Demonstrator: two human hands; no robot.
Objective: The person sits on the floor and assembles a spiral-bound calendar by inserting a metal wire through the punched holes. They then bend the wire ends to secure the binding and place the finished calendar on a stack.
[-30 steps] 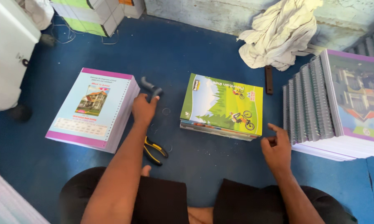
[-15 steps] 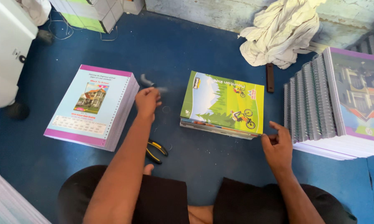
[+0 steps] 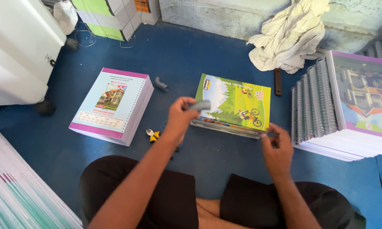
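Observation:
My left hand (image 3: 180,116) grips a small grey tool (image 3: 200,105) just left of a stack of green-covered books (image 3: 233,106) on the blue floor. My right hand (image 3: 277,149) hovers at the stack's near right corner, fingers pinched together; I cannot see anything between them. A second grey piece (image 3: 161,84) lies on the floor between the green stack and a pink-edged stack of punched pages (image 3: 112,104). Yellow-handled pliers (image 3: 152,135) lie partly hidden behind my left forearm.
Spiral-bound books (image 3: 343,106) are stacked at the right. A crumpled cream cloth (image 3: 290,36) lies at the back by the wall. A white machine (image 3: 19,51) stands far left, loose sheets (image 3: 21,191) at the lower left. My crossed legs fill the foreground.
My left hand has lifted a grey tool from the floor and carried it right toward the green stack. My right hand has shifted slightly inward and closed its fingers.

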